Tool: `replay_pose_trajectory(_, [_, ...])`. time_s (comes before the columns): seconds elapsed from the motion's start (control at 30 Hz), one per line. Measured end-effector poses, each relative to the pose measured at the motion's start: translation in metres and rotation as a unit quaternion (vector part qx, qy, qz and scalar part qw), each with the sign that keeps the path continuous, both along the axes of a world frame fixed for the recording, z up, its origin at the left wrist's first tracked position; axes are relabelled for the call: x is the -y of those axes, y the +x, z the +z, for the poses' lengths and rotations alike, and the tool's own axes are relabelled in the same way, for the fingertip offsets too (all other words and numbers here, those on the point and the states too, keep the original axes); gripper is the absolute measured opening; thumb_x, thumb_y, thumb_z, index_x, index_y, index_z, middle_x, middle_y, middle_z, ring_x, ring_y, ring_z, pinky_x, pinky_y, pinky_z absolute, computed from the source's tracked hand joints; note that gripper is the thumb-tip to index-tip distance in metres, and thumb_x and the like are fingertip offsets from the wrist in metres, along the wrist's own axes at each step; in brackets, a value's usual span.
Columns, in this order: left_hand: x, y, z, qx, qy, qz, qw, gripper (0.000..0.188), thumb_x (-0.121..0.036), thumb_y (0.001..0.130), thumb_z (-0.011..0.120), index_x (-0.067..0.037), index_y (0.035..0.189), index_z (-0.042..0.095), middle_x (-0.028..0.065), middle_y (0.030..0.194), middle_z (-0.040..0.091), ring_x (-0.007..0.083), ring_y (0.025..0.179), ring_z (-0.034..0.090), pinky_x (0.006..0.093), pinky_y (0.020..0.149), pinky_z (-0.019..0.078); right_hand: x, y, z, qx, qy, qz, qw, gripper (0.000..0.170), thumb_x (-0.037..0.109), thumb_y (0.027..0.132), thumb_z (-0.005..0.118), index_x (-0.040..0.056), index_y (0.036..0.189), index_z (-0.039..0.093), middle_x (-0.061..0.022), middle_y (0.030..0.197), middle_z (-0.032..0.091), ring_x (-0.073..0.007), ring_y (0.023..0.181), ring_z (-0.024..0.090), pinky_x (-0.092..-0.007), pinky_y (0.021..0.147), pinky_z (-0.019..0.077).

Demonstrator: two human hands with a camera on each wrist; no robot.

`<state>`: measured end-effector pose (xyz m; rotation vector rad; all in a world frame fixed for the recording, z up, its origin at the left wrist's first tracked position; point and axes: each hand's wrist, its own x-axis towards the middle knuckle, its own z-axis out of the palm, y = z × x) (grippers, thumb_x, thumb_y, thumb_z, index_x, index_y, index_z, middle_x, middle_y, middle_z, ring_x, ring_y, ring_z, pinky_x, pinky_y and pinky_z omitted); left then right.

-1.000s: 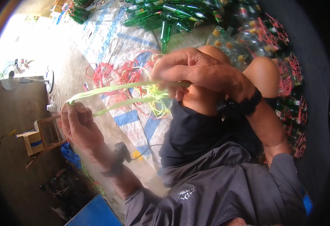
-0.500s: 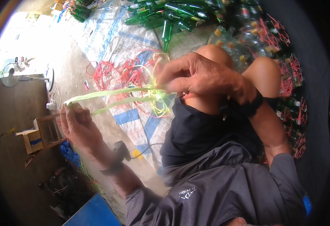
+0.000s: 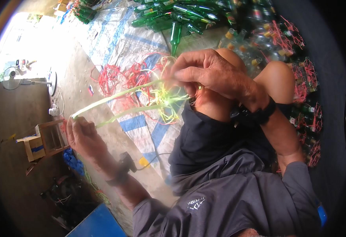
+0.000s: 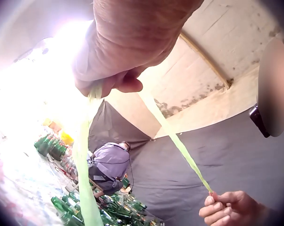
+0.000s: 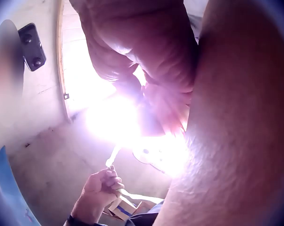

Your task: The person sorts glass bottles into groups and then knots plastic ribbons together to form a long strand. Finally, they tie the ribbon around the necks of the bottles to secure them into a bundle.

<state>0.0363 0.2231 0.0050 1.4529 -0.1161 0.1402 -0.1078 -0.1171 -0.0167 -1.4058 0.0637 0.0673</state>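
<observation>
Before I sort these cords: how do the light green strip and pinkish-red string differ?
The light green strip is held up, stretched; the pinkish-red string lies slack on the sheet. The strip looks flat and broad, the string thin. The strip's raised lengths run nearly straight, while the string is tangled. Both look flexible.

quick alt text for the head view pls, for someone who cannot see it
A person's left hand and right hand hold a pale green strip between them, above a blue-and-white sheet and tangled pink string. Green bottles lie heaped beyond.
</observation>
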Motion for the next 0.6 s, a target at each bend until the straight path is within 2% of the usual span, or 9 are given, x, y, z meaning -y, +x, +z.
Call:
replay_pose_trajectory(0.1, [-0.018,0.011,-0.003,0.060,0.128,0.081,0.987,0.013,-0.011,0.104,0.056,-0.004,0.110,0.065,0.0013,0.086,0.063,0.0051,0.069,0.052,0.0211,0.061,0.0382,-0.003,0.000,0.003,-0.010,0.002,-0.024,1.000,0.016,0.012,0.099,0.062,0.0000,0.105,0.070,-0.0023,0.084,0.066,-0.0076,0.068,0.058,-0.0232,0.063,0.0503])
replay_pose_trajectory(0.13, [-0.029,0.014,-0.004,0.247,0.370,0.111,0.889,0.016,-0.013,0.104,0.056,-0.003,0.112,0.066,0.0015,0.088,0.065,0.0054,0.071,0.055,0.0212,0.061,0.0388,-0.003,0.000,0.004,-0.004,0.008,-0.027,1.000,0.016,0.013,0.100,0.062,-0.0001,0.105,0.070,-0.0020,0.083,0.065,-0.0077,0.068,0.058,-0.0230,0.063,0.0497])
replay_pose_trajectory(0.17, [-0.038,0.019,-0.004,0.407,0.573,0.129,0.699,0.018,-0.014,0.104,0.056,-0.002,0.113,0.066,0.0018,0.090,0.066,0.0058,0.073,0.057,0.0213,0.060,0.0393,-0.003,0.000,0.004,0.002,0.014,-0.030,0.999,0.017,0.013,0.100,0.062,-0.0003,0.105,0.070,-0.0017,0.081,0.064,-0.0078,0.068,0.058,-0.0228,0.063,0.0491])
replay_pose_trajectory(0.2, [-0.048,0.028,-0.005,0.408,0.573,0.130,0.699,0.018,-0.014,0.104,0.056,-0.002,0.113,0.066,0.0018,0.090,0.066,0.0058,0.073,0.057,0.0213,0.060,0.0393,-0.003,0.000,0.001,0.003,0.014,-0.030,0.999,0.017,0.013,0.100,0.062,-0.0003,0.105,0.070,-0.0017,0.081,0.064,-0.0078,0.068,0.058,-0.0228,0.063,0.0491])
replay_pose_trajectory(0.23, [-0.057,0.037,-0.005,0.246,0.369,0.128,0.887,0.019,-0.015,0.105,0.055,-0.001,0.113,0.066,0.0021,0.092,0.067,0.0059,0.074,0.058,0.0214,0.059,0.0392,-0.004,0.002,-0.005,0.022,0.014,-0.036,0.999,0.017,0.013,0.100,0.062,-0.0002,0.104,0.070,-0.0019,0.081,0.064,-0.0077,0.067,0.058,-0.0225,0.062,0.0490])
replay_pose_trajectory(0.27, [-0.066,0.045,-0.005,0.060,0.126,0.112,0.984,0.020,-0.016,0.105,0.055,0.000,0.113,0.065,0.0025,0.093,0.068,0.0060,0.075,0.059,0.0215,0.058,0.0390,-0.004,0.004,-0.014,0.041,0.015,-0.041,0.998,0.016,0.014,0.100,0.062,-0.0001,0.104,0.070,-0.0020,0.081,0.064,-0.0076,0.067,0.058,-0.0222,0.062,0.0490])
replay_pose_trajectory(0.43, [-0.094,0.062,-0.002,0.118,0.184,0.094,0.971,0.016,-0.015,0.106,0.053,-0.005,0.101,0.064,-0.0017,0.082,0.063,0.0070,0.063,0.051,0.0236,0.059,0.0383,-0.008,0.006,-0.014,0.045,0.054,-0.071,0.995,0.016,0.014,0.101,0.062,0.0005,0.102,0.070,-0.0025,0.080,0.065,-0.0074,0.066,0.058,-0.0212,0.059,0.0483])
replay_pose_trajectory(0.53, [-0.071,0.045,0.003,0.035,0.012,0.172,0.984,0.017,-0.016,0.106,0.054,-0.007,0.094,0.063,-0.0037,0.078,0.059,0.0082,0.058,0.045,0.0251,0.059,0.0373,-0.011,0.008,-0.013,-0.004,0.095,-0.091,0.991,0.016,0.014,0.102,0.061,0.0010,0.102,0.069,-0.0025,0.080,0.065,-0.0075,0.066,0.059,-0.0210,0.057,0.0481])
replay_pose_trajectory(0.6, [-0.098,0.054,-0.004,0.025,-0.159,-0.068,0.985,0.031,-0.018,0.091,0.075,0.001,0.111,0.061,-0.0020,0.093,0.055,0.0083,0.075,0.048,0.0267,0.070,0.0429,-0.011,0.008,-0.013,0.001,0.099,-0.098,0.990,0.016,0.014,0.102,0.060,0.0011,0.101,0.069,-0.0024,0.080,0.065,-0.0076,0.066,0.060,-0.0211,0.057,0.0484])
